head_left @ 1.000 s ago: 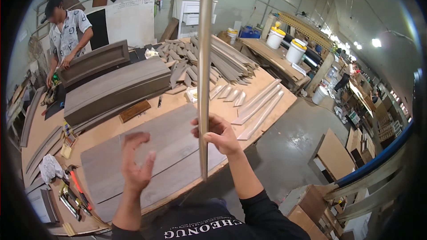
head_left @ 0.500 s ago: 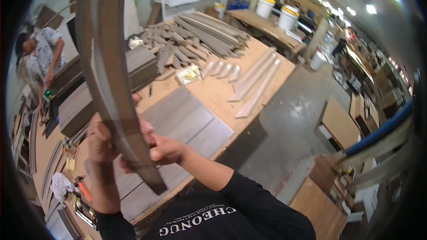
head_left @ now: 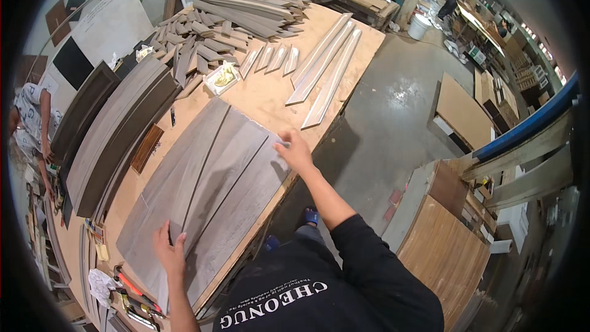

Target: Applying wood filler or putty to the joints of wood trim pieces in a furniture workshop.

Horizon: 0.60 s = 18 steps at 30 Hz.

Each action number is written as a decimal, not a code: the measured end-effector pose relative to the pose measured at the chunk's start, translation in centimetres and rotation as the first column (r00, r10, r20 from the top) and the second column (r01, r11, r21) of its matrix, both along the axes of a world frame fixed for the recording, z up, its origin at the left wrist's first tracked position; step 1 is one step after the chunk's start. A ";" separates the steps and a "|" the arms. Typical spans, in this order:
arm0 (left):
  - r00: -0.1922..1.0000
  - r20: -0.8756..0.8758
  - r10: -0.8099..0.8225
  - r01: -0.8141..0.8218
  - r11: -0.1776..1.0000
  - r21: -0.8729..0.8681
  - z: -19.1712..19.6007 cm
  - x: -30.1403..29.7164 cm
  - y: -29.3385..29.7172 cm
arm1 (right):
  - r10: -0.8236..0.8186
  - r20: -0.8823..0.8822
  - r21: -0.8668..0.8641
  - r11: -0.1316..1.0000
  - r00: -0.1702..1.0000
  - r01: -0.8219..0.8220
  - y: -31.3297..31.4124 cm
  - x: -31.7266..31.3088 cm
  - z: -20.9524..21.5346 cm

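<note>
A grey wood-grain panel (head_left: pixel 251 218) lies on the worktable in front of me, with two dark lines running lengthwise across it. My left hand (head_left: pixel 169 251) rests at the near part of the panel, thumb and fingers apart, beside the end of one dark line. At the panel's far right corner is my right hand (head_left: pixel 296 152), its fingers loosely bent and apart, touching or just over the edge. Neither hand grips anything. Whether the strip between the lines is a separate piece lying on top, I cannot tell.
Curved brown-grey panels (head_left: pixel 117 141) stand on the left, near another person's arm (head_left: pixel 45 123). Beyond lie a pile of short grey pieces (head_left: pixel 190 40), long strips (head_left: pixel 252 9), white-faced strips (head_left: pixel 319 67) and a small tray (head_left: pixel 221 79). A hammer (head_left: pixel 132 286) and white cloth (head_left: pixel 102 287) lie near left.
Half a second ago both hands held a long brown-grey strip raised before me. Now it has left my hands, which are spread apart and lowered to the panel. My view has shifted.
</note>
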<state>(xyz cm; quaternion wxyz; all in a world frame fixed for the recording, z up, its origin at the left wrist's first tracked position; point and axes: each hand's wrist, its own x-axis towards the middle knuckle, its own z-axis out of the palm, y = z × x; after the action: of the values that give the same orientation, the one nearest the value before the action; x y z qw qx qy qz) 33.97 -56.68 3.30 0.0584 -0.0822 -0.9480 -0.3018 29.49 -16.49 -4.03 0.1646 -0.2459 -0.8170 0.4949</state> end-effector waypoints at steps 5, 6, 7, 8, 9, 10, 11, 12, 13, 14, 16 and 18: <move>0.997 -0.071 0.012 -0.016 0.998 -0.067 -2.4 0.1 0.0 | 0.276 -0.088 0.421 0.881 0.957 -0.215 -2.0 -3.7 -1.7; 0.996 -0.092 -0.006 -0.002 0.997 -0.079 -2.5 0.1 -0.1 | 0.252 -0.084 0.425 0.884 0.964 -0.194 -2.4 -3.7 -1.9; 0.997 -0.069 0.019 -0.026 0.995 -0.101 -2.7 0.2 -0.1 | 0.221 -0.050 0.421 0.889 0.974 -0.179 -2.6 -3.5 -2.1; 0.998 -0.068 -0.003 -0.005 0.992 -0.126 -2.9 0.2 -0.2 | 0.230 -0.071 0.423 0.888 0.970 -0.180 -2.6 -3.1 -2.2; 0.998 -0.065 -0.026 0.016 0.989 -0.149 -3.2 0.3 -0.3 | 0.253 -0.097 0.435 0.881 0.963 -0.188 -2.4 -2.4 -2.2; 0.998 -0.054 -0.019 0.011 0.989 -0.150 -3.4 0.4 -0.3 | 0.278 -0.159 0.456 0.872 0.947 -0.179 -2.2 -1.8 -2.2; 0.998 -0.047 -0.034 0.026 0.987 -0.157 -3.7 0.6 -0.4 | 0.282 -0.112 0.444 0.872 0.953 -0.205 -2.1 -1.2 -2.2; 0.998 -0.041 -0.051 0.043 0.985 -0.165 -3.9 0.7 -0.4 | 0.281 -0.142 0.445 0.874 0.949 -0.193 -2.0 -0.5 -2.3; 0.998 -0.033 -0.048 0.042 0.985 -0.166 -4.1 0.8 -0.4 | 0.284 -0.177 0.442 0.878 0.942 -0.181 -1.9 0.0 -2.3; 0.999 0.000 -0.047 0.046 0.986 -0.159 -4.3 0.9 -0.4 | 0.282 -0.164 0.443 0.877 0.945 -0.185 -1.8 0.3 -2.4; 0.998 0.041 -0.048 0.053 0.986 -0.156 -4.6 1.1 -0.3 | 0.274 -0.214 0.392 0.903 0.938 -0.174 -1.6 0.8 -2.5; 0.997 0.040 -0.062 0.067 0.990 -0.124 -4.8 1.2 -0.2 | 0.270 -0.219 0.381 0.908 0.938 -0.172 -1.6 0.9 -2.6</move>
<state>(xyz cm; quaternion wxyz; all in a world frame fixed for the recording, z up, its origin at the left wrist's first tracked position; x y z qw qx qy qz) 35.16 -56.85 -1.45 0.0265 -0.1109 -0.9629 -0.2447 30.38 -18.09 -6.63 0.2571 -0.0482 -0.8860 0.3829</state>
